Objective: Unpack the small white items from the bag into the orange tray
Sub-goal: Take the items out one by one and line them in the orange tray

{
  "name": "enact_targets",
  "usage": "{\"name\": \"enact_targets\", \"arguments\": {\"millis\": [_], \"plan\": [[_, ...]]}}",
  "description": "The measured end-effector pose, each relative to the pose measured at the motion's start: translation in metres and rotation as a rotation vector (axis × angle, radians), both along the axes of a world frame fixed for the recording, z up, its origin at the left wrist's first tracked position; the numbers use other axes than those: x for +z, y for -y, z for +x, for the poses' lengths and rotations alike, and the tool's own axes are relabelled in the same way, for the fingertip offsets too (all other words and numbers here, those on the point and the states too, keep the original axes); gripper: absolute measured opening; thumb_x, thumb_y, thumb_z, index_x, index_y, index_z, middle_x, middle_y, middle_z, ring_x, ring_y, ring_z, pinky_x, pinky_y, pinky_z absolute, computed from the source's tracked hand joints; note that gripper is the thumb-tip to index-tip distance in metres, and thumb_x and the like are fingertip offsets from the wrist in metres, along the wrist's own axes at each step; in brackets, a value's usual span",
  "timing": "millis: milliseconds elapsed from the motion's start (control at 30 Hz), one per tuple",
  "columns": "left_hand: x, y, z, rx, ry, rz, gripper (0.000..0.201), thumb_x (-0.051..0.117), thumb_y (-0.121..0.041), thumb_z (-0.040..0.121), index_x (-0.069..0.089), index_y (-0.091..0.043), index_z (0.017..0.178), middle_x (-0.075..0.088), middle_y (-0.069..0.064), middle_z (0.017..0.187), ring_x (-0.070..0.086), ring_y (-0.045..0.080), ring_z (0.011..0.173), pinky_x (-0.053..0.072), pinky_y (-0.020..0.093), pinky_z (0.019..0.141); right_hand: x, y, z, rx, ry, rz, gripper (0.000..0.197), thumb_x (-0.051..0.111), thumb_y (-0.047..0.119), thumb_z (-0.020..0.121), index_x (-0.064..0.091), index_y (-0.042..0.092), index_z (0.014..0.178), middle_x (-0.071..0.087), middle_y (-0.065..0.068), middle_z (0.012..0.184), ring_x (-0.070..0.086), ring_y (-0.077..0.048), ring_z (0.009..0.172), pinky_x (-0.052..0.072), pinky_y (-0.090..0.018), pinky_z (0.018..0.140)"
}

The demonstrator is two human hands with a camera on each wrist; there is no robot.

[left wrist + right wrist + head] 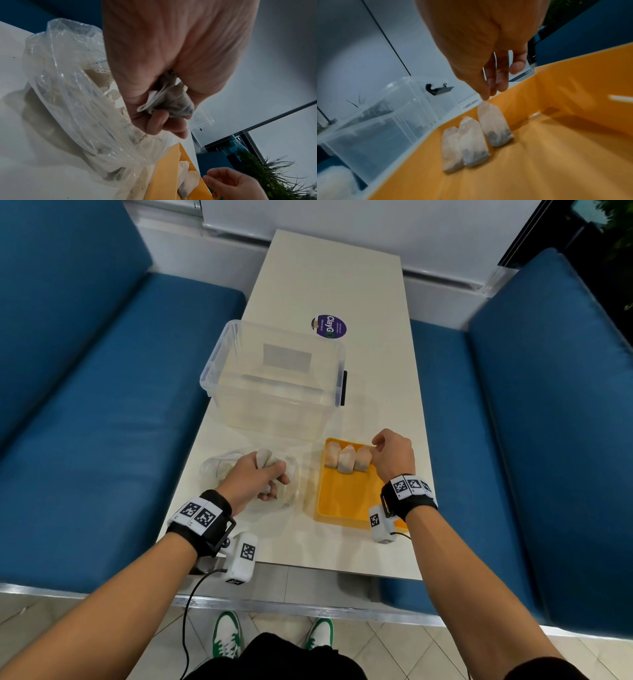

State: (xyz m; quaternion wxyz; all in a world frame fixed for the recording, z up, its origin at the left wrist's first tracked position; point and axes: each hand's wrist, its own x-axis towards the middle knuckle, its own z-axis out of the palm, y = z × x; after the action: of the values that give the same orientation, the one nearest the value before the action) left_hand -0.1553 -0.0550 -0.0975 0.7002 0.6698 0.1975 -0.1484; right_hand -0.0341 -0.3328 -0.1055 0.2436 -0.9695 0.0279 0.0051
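A crumpled clear plastic bag [215,469] [68,94] lies on the white table, left of the orange tray [342,501] [556,155]. My left hand [263,474] [163,115] is above the bag and grips a bunch of small white sachets [265,458] [173,102]. Three white sachets [346,462] [471,142] lie side by side at the tray's far end. My right hand [375,448] [485,97] is over that end, its fingertips pinching the top edge of the rightmost sachet [362,461] [494,127]. More sachets show dimly inside the bag.
An empty clear plastic bin [274,378] with a black latch stands just beyond the bag and tray. A purple round sticker [329,326] is on the table behind it. Blue benches [102,405] flank the narrow table; its near edge is close to my wrists.
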Motion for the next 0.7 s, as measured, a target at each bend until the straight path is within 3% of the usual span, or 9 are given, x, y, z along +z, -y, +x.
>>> {"name": "enact_targets", "arguments": {"millis": [100,200,267,333,400,533,700], "plan": [[0.005,0.004,0.000,-0.036,0.034,-0.004,0.028,0.066,-0.022,0.101,0.063,0.004,0.111,0.073,0.013,0.086,0.051,0.018,0.051,0.039,0.028,0.048,0.008,-0.011,-0.009,0.080,0.077,0.107,0.011,0.063,0.013,0.092,0.070,0.020,0.097,0.070,0.002,0.092,0.063,-0.014,0.081,0.053,-0.028,0.073],[0.009,0.011,0.001,-0.062,0.063,0.010,0.030,0.065,-0.027,0.102,0.066,0.002,0.106,0.072,0.014,0.084,0.049,0.017,0.049,0.036,0.026,0.047,0.023,-0.037,-0.024,0.310,0.005,0.289,0.007,0.068,0.018,0.091,0.073,0.023,0.095,0.071,0.006,0.086,0.061,-0.005,0.073,0.049,-0.022,0.069],[0.010,0.016,0.002,-0.095,0.075,0.014,0.028,0.064,-0.027,0.102,0.067,0.000,0.106,0.072,0.014,0.084,0.049,0.016,0.049,0.036,0.026,0.047,0.035,-0.055,-0.035,0.448,-0.072,0.331,0.011,0.069,0.022,0.092,0.075,0.025,0.101,0.073,0.007,0.088,0.062,-0.008,0.076,0.050,-0.020,0.070],[0.012,0.020,0.002,-0.138,0.083,0.015,0.027,0.063,-0.026,0.103,0.067,0.001,0.105,0.073,0.015,0.085,0.049,0.017,0.050,0.036,0.027,0.048,0.043,-0.069,-0.042,0.559,-0.149,0.345,0.017,0.066,0.023,0.095,0.075,0.027,0.110,0.074,0.007,0.096,0.062,-0.011,0.080,0.046,-0.011,0.069],[0.012,0.021,0.003,-0.162,0.084,-0.014,0.029,0.060,-0.024,0.104,0.067,0.003,0.105,0.072,0.017,0.088,0.049,0.017,0.050,0.036,0.027,0.049,0.045,-0.077,-0.045,0.635,-0.192,0.333,0.022,0.063,0.022,0.097,0.074,0.025,0.116,0.073,0.005,0.104,0.062,-0.012,0.083,0.044,-0.010,0.071],[0.012,0.020,0.002,-0.185,0.077,-0.050,0.026,0.059,-0.016,0.104,0.067,0.007,0.112,0.074,0.019,0.095,0.051,0.018,0.052,0.035,0.028,0.050,0.047,-0.080,-0.048,0.620,-0.180,0.287,0.018,0.071,0.026,0.093,0.078,0.023,0.109,0.071,0.000,0.101,0.060,-0.008,0.079,0.049,-0.024,0.075],[0.016,0.017,-0.002,-0.168,0.091,-0.055,0.020,0.058,-0.010,0.103,0.069,0.001,0.116,0.075,0.017,0.095,0.052,0.016,0.052,0.036,0.027,0.049,0.046,-0.080,-0.055,0.536,-0.167,0.324,0.006,0.077,0.021,0.088,0.078,0.016,0.091,0.072,0.007,0.084,0.058,-0.001,0.069,0.042,-0.012,0.064]]}}
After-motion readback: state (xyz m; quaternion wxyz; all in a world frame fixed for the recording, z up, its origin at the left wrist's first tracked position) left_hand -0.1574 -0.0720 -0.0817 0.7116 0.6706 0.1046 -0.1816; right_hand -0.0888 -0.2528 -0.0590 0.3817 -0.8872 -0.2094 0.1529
